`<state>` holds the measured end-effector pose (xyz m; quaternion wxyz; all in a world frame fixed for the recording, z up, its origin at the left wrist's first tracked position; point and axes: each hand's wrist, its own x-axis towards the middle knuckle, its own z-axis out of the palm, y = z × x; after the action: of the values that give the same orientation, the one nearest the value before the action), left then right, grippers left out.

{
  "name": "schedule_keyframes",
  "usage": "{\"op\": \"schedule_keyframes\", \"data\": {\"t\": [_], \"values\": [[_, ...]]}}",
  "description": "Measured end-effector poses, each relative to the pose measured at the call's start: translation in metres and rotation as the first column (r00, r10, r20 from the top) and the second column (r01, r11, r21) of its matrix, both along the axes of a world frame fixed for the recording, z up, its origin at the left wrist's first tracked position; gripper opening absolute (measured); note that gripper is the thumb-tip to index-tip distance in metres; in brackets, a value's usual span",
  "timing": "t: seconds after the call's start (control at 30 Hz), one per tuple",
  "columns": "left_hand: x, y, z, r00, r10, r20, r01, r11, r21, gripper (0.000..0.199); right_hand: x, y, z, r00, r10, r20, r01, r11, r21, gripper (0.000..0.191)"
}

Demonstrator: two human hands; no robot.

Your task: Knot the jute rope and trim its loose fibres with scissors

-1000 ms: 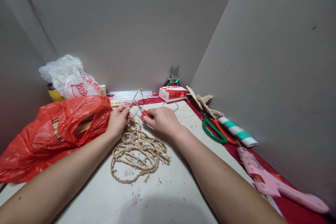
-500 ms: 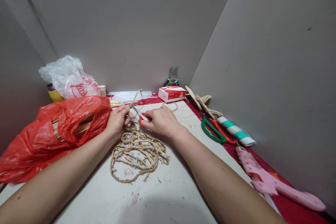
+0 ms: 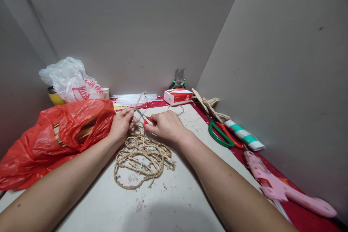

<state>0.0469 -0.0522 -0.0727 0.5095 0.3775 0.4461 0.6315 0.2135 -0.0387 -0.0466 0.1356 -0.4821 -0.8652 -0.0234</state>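
My left hand [image 3: 123,124] pinches a straw-coloured twisted rope [image 3: 140,98] near its end; a short length sticks up past the fingertips. Small scissors [image 3: 145,120] with red handles are gripped in my right hand [image 3: 169,126], thumb and fingers at the loops. Their blades reach to the rope right beside my left fingertips; whether they are closed on it I cannot tell. The rest of the rope lies in a loose coiled heap [image 3: 145,159] on the white board [image 3: 108,210] below my hands.
A red plastic bag [image 3: 40,141] with wooden strips inside lies left, a white bag [image 3: 69,79] behind it. At the back are clear sticks [image 3: 133,99], a red-and-white box [image 3: 178,96] and pliers [image 3: 179,78]. Green-handled scissors [image 3: 217,137] and a pink glue gun [image 3: 288,192] lie right.
Almost nothing differs. Both hands, the scissors and the rope keep their places; the whole view has shifted very slightly.
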Motion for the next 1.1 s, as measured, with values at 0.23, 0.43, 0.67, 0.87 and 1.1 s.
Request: {"op": "schedule_keyframes", "data": {"t": [0.23,0.43,0.67,0.87,1.1], "values": [[-0.0002,-0.0006,-0.0071,0.978,0.065,-0.2,-0.066,0.998,0.001,0.029,-0.0025,-0.0041,0.0061,0.997,-0.008,0.075,0.008,1.0,0.01,0.037],[-0.0009,0.0003,-0.0079,0.967,0.104,-0.233,-0.102,0.995,0.018,0.03,-0.0024,-0.0017,0.0067,1.0,-0.001,0.028,0.003,0.998,-0.056,0.034],[-0.0017,0.0019,-0.0085,0.97,0.096,-0.225,-0.094,0.995,0.019,0.028,-0.0024,-0.0016,0.0021,1.0,-0.005,-0.029,0.004,0.999,-0.053,0.035],[-0.0014,0.0001,-0.0076,0.969,0.101,-0.226,-0.094,0.995,0.041,0.03,-0.0046,-0.0034,0.0026,0.998,-0.007,0.061,0.009,1.0,-0.024,0.038],[-0.0019,0.0015,-0.0079,0.972,0.105,-0.212,-0.103,0.994,0.024,0.03,-0.0024,0.001,0.0017,1.0,-0.014,-0.013,0.014,0.998,-0.057,0.034]]}}
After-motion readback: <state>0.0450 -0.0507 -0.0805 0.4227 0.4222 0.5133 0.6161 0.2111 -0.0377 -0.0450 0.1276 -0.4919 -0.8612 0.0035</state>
